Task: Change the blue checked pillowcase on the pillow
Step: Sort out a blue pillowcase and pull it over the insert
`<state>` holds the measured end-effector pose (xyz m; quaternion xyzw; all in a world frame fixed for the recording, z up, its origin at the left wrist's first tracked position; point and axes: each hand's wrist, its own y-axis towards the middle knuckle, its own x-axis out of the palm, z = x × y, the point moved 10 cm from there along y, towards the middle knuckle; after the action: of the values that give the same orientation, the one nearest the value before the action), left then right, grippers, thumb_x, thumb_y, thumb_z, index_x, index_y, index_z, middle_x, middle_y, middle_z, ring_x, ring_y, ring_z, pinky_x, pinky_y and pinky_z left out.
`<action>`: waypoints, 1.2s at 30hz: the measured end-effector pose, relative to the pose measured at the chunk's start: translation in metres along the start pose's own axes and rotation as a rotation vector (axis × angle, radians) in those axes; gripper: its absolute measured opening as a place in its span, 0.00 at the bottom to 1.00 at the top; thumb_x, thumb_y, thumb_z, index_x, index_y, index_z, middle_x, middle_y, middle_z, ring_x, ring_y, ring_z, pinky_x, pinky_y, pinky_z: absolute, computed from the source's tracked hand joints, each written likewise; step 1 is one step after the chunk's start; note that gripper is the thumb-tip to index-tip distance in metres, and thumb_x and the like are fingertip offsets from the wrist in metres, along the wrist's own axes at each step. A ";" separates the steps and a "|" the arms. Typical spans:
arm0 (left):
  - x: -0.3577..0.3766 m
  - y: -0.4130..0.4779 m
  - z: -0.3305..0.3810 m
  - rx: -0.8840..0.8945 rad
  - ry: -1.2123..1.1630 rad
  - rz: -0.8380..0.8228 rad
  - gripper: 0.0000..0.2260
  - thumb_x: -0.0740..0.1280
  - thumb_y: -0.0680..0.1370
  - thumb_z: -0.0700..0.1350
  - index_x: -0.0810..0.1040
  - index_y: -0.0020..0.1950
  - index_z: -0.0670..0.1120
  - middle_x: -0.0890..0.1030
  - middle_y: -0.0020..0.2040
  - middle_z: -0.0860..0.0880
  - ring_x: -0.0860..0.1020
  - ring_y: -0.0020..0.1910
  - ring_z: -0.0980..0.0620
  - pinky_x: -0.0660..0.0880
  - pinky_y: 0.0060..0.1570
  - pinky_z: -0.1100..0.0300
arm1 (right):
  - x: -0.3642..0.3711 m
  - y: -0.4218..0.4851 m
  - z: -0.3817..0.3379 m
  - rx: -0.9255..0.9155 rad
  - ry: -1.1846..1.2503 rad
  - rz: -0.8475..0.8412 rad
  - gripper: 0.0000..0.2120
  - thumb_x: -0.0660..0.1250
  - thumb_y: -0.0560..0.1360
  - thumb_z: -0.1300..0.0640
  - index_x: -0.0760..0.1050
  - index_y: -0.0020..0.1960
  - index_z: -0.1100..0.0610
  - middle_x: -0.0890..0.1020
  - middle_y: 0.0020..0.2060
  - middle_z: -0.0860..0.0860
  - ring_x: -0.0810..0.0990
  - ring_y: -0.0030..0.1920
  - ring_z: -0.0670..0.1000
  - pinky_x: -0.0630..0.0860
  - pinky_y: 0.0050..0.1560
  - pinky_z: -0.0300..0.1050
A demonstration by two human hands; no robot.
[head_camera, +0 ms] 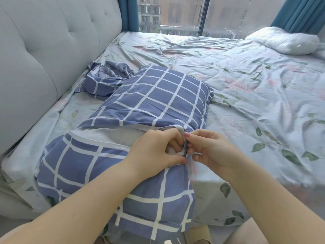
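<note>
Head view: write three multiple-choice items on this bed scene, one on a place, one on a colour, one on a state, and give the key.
1. Where does the crumpled checked cloth lie?
A. Beside the headboard, beyond the pillowcase
B. On the windowsill
C. Across the person's forearms

2. What colour are the curtains?
A. Red
B. Teal
C. Yellow

3. What are the left hand and the right hand doing?
A. Lying flat on the sheet
B. Lifting the crumpled cloth
C. Both pinching the pillowcase's edge at its open side

Key: 1 A, the cloth sits bunched next to the headboard; 2 B, teal folds hang at both sides of the window; 3 C, both hands meet on that edge with fingers curled onto it.
</note>
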<state>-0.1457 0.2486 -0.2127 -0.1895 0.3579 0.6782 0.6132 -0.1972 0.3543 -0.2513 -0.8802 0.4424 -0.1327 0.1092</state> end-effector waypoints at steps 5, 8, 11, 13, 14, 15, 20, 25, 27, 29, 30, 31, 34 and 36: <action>-0.005 0.003 -0.004 -0.089 -0.088 -0.015 0.13 0.81 0.65 0.45 0.81 0.46 0.48 0.84 0.42 0.58 0.81 0.43 0.66 0.71 0.42 0.74 | 0.004 -0.002 -0.017 -0.150 -0.024 0.026 0.07 0.73 0.66 0.53 0.82 0.35 0.57 0.76 0.31 0.53 0.69 0.28 0.47 0.67 0.33 0.37; -0.005 0.004 -0.011 -0.182 -0.045 -0.067 0.07 0.79 0.68 0.48 0.82 0.40 0.53 0.78 0.31 0.61 0.75 0.33 0.66 0.66 0.35 0.75 | 0.013 -0.005 -0.026 -0.259 -0.042 -0.001 0.08 0.72 0.67 0.54 0.82 0.36 0.59 0.76 0.30 0.54 0.68 0.28 0.48 0.65 0.31 0.37; -0.004 0.005 -0.011 -0.192 -0.141 -0.113 0.05 0.76 0.71 0.49 0.83 0.38 0.51 0.75 0.27 0.56 0.70 0.28 0.61 0.63 0.31 0.70 | 0.015 -0.003 -0.028 -0.286 0.009 -0.006 0.10 0.72 0.67 0.53 0.81 0.38 0.61 0.75 0.29 0.54 0.69 0.28 0.48 0.67 0.32 0.40; -0.005 0.005 -0.011 -0.185 -0.149 -0.113 0.06 0.75 0.72 0.49 0.84 0.39 0.48 0.76 0.29 0.50 0.68 0.28 0.59 0.64 0.32 0.67 | 0.017 -0.002 -0.029 -0.290 0.017 -0.009 0.09 0.72 0.67 0.53 0.81 0.36 0.60 0.75 0.29 0.53 0.70 0.28 0.49 0.70 0.34 0.41; -0.004 0.006 -0.011 -0.184 -0.143 -0.106 0.06 0.75 0.72 0.49 0.84 0.40 0.48 0.76 0.29 0.51 0.69 0.29 0.59 0.65 0.32 0.66 | 0.019 -0.001 -0.029 -0.289 0.011 -0.005 0.09 0.72 0.67 0.53 0.81 0.36 0.59 0.75 0.29 0.53 0.70 0.28 0.49 0.71 0.33 0.41; -0.004 0.007 -0.012 -0.179 -0.128 -0.095 0.06 0.75 0.73 0.48 0.84 0.41 0.47 0.77 0.31 0.52 0.71 0.31 0.58 0.68 0.35 0.64 | 0.019 -0.001 -0.029 -0.287 0.007 0.003 0.08 0.72 0.67 0.53 0.81 0.36 0.59 0.75 0.29 0.53 0.71 0.28 0.49 0.71 0.33 0.41; -0.002 0.009 -0.014 -0.122 -0.054 -0.087 0.08 0.73 0.74 0.48 0.79 0.39 0.46 0.78 0.38 0.52 0.75 0.39 0.52 0.75 0.45 0.49 | 0.017 -0.003 -0.025 -0.245 0.057 0.074 0.09 0.72 0.69 0.56 0.82 0.41 0.63 0.77 0.31 0.55 0.73 0.31 0.52 0.77 0.39 0.48; -0.018 0.009 -0.010 -0.047 -0.037 0.011 0.09 0.72 0.76 0.48 0.75 0.37 0.53 0.75 0.40 0.55 0.74 0.40 0.57 0.72 0.44 0.60 | 0.002 -0.014 -0.015 -0.157 -0.039 0.212 0.08 0.74 0.71 0.58 0.78 0.47 0.60 0.80 0.37 0.54 0.79 0.34 0.49 0.79 0.35 0.45; -0.022 0.009 -0.008 -0.021 -0.070 0.035 0.09 0.72 0.75 0.46 0.76 0.37 0.53 0.76 0.40 0.54 0.75 0.40 0.57 0.69 0.42 0.66 | 0.004 -0.019 -0.007 -0.120 -0.086 0.217 0.09 0.74 0.72 0.57 0.77 0.44 0.62 0.79 0.36 0.54 0.78 0.34 0.50 0.77 0.32 0.44; -0.022 0.008 -0.007 -0.015 -0.112 0.025 0.07 0.72 0.75 0.44 0.78 0.38 0.51 0.78 0.39 0.53 0.76 0.40 0.57 0.68 0.41 0.69 | 0.011 -0.022 -0.001 -0.112 -0.118 0.196 0.10 0.73 0.73 0.56 0.78 0.44 0.64 0.79 0.34 0.54 0.78 0.34 0.49 0.78 0.32 0.43; -0.021 0.008 -0.008 -0.027 -0.135 0.007 0.07 0.72 0.75 0.43 0.80 0.38 0.50 0.79 0.39 0.53 0.77 0.40 0.58 0.69 0.41 0.70 | 0.012 -0.023 0.000 -0.121 -0.130 0.203 0.11 0.73 0.74 0.55 0.79 0.44 0.65 0.79 0.34 0.54 0.78 0.34 0.49 0.78 0.33 0.43; -0.020 0.007 -0.010 -0.047 -0.156 -0.021 0.06 0.72 0.76 0.43 0.81 0.39 0.48 0.80 0.38 0.53 0.77 0.39 0.60 0.69 0.40 0.70 | 0.014 -0.023 0.000 -0.133 -0.140 0.215 0.13 0.72 0.74 0.55 0.78 0.44 0.66 0.78 0.34 0.55 0.78 0.34 0.49 0.78 0.33 0.43; -0.015 0.008 -0.014 -0.102 -0.231 -0.105 0.05 0.71 0.77 0.42 0.84 0.43 0.42 0.84 0.38 0.49 0.78 0.37 0.59 0.72 0.40 0.67 | 0.015 -0.021 -0.002 -0.148 -0.141 0.243 0.14 0.71 0.76 0.54 0.76 0.46 0.66 0.77 0.35 0.55 0.78 0.32 0.50 0.78 0.31 0.44; -0.014 0.007 -0.015 -0.119 -0.275 -0.114 0.05 0.70 0.78 0.41 0.84 0.45 0.41 0.85 0.40 0.48 0.79 0.40 0.57 0.74 0.44 0.64 | 0.015 -0.019 -0.006 -0.169 -0.139 0.245 0.12 0.69 0.77 0.55 0.73 0.47 0.65 0.76 0.36 0.57 0.77 0.31 0.51 0.78 0.29 0.46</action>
<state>-0.1526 0.2279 -0.2111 -0.1509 0.2183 0.6818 0.6817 -0.1766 0.3530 -0.2380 -0.8327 0.5475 -0.0192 0.0806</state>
